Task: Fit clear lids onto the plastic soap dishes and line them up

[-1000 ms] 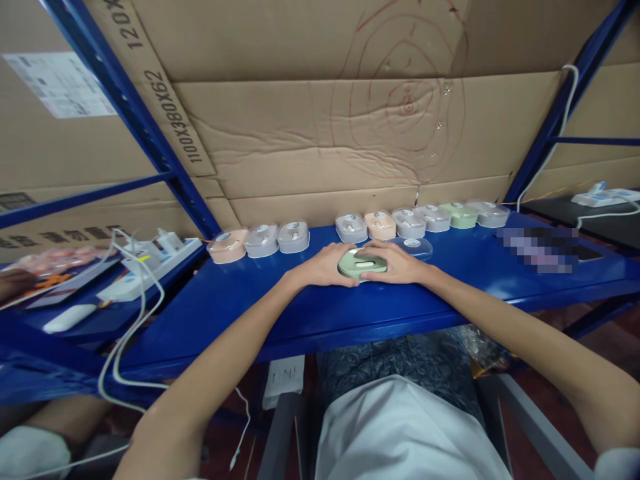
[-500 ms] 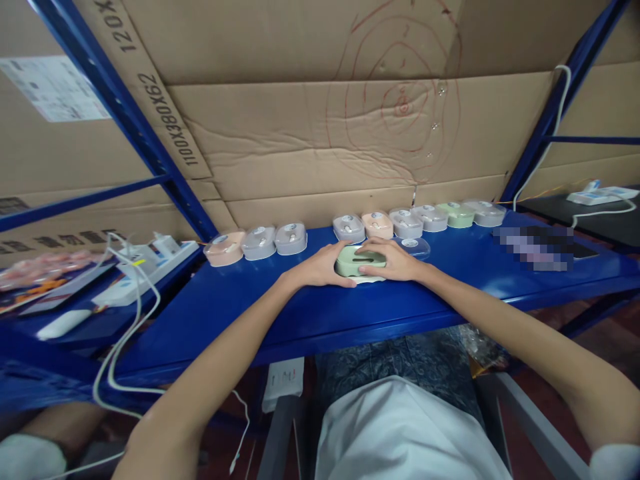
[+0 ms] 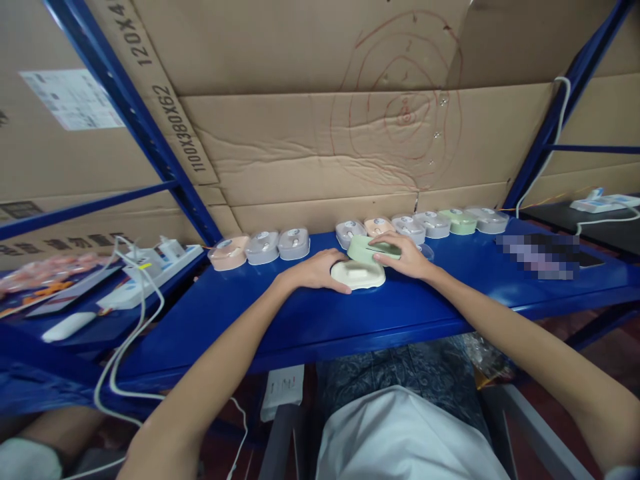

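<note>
On the blue shelf (image 3: 280,313) lies a cream-white tray-like base (image 3: 358,274), and my left hand (image 3: 314,272) holds its left side down. My right hand (image 3: 406,257) grips a pale green oval shell (image 3: 370,248) and has it lifted and tilted just above and behind the base. A clear lid (image 3: 425,251) lies behind my right hand, mostly hidden.
A row of small pastel boxes with clear lids runs along the back: three at left (image 3: 260,246) and several at right (image 3: 430,224). Cardboard (image 3: 325,147) walls the back. White power strips with cables (image 3: 150,263) sit left; another person's arm (image 3: 35,433) shows at lower left.
The green shell, which sat flat under both hands, has been lifted off and moved back-right by my right hand, uncovering the cream base held by my left hand.
</note>
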